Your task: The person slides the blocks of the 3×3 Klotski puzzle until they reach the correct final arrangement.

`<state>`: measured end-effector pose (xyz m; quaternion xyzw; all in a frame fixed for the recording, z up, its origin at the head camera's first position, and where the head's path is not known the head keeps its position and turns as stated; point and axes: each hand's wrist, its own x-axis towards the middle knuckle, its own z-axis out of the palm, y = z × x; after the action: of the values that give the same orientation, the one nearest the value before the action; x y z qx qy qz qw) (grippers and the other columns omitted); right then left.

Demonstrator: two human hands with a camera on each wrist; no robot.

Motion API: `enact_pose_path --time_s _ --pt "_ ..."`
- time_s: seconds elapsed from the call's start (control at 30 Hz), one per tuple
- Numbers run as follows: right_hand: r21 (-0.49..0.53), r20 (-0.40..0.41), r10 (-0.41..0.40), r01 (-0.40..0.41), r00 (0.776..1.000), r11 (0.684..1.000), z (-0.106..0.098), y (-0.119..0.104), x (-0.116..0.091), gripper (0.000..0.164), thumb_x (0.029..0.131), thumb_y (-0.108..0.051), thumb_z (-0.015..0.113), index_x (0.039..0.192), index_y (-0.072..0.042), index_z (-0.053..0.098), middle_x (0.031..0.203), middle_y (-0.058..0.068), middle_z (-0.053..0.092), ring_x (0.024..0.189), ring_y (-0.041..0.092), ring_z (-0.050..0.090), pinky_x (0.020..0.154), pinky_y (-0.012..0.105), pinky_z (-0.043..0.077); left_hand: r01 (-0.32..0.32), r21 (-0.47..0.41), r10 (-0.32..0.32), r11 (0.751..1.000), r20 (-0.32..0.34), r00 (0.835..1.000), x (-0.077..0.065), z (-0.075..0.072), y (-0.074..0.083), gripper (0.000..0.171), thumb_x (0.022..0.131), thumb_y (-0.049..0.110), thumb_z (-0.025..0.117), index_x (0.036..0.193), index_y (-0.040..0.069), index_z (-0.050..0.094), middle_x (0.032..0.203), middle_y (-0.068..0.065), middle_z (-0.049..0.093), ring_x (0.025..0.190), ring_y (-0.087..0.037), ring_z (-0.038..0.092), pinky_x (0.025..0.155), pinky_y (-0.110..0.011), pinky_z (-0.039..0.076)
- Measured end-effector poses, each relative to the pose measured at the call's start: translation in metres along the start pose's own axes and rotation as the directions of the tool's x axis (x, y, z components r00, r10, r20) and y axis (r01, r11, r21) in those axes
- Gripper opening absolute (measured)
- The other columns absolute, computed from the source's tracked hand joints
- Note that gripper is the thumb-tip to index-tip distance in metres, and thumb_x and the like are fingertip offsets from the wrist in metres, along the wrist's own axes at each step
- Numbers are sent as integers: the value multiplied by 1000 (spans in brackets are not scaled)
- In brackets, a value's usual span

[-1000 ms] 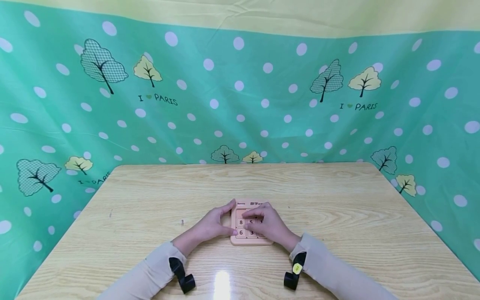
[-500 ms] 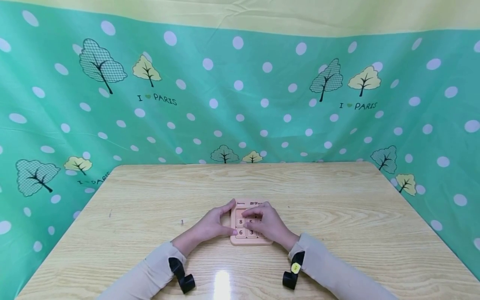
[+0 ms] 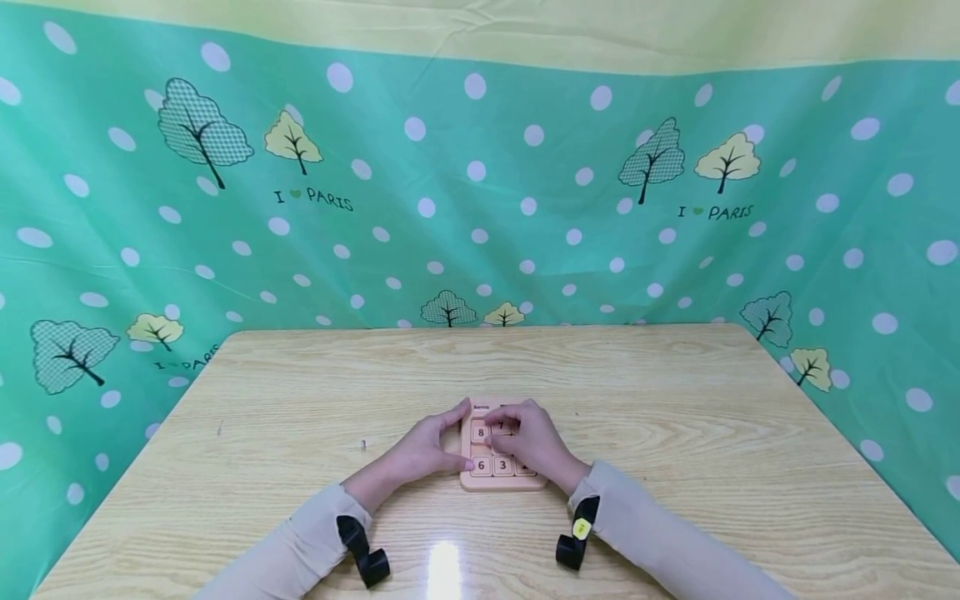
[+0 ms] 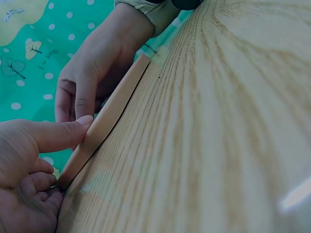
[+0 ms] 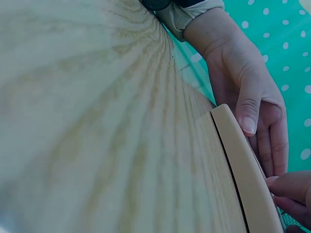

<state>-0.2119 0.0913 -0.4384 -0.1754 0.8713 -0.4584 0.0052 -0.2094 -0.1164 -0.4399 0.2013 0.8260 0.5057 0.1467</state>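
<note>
A pale pink sliding number puzzle (image 3: 502,486) lies flat on the table. My left hand (image 3: 423,448) holds its left edge, thumb at the lower part and index finger at the upper corner. In the right wrist view the left thumb (image 5: 250,119) presses against the puzzle's side. Over the right part of the board is my right hand (image 3: 534,435), its index finger and thumb touching down around the right side of the 8 tile (image 3: 480,432). A gap shows beneath that tile, above the 6 tile (image 3: 481,466). Several tiles to the right are hidden under the right hand.
The wood-grain table (image 3: 315,392) reaches back to a green dotted curtain (image 3: 480,200) with printed trees. Both wrists wear black camera mounts, the left one (image 3: 367,558) and the right one (image 3: 576,542). A light glare lies near the front.
The 8 tile has slid up from the second row into the top left corner, leaving a gap below it. The right hand has shifted slightly up and left; the left hand has not moved.
</note>
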Motion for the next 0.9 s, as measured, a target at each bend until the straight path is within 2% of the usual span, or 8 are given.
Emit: enact_pose_path --time_s 0.47,0.7,0.9 --pt "11 -43 -2 2 999 1000 1 -1 7 21 77 -7 76 98 -9 72 97 0 66 93 15 53 82 34 44 -5 -9 5 1000 7 1000 -1 0 1 93 73 18 80 147 2 27 153 -11 25 142 -28 18 116 -44 15" --pt "20 -50 -5 6 999 1000 1 0 7 20 77 -8 76 97 -10 72 95 -1 66 90 14 49 80 33 41 -6 -3 6 1000 4 1000 1 0 -1 92 73 19 80 147 3 27 153 -11 27 142 -28 18 115 -44 15" --pt "59 -52 -2 5 999 998 -1 2 5 20 78 -14 76 98 -12 72 94 -3 67 84 16 48 72 28 40 -15 -6 15 1000 5 1000 1 0 -2 93 72 18 80 147 3 27 153 -12 26 142 -28 18 115 -44 14"
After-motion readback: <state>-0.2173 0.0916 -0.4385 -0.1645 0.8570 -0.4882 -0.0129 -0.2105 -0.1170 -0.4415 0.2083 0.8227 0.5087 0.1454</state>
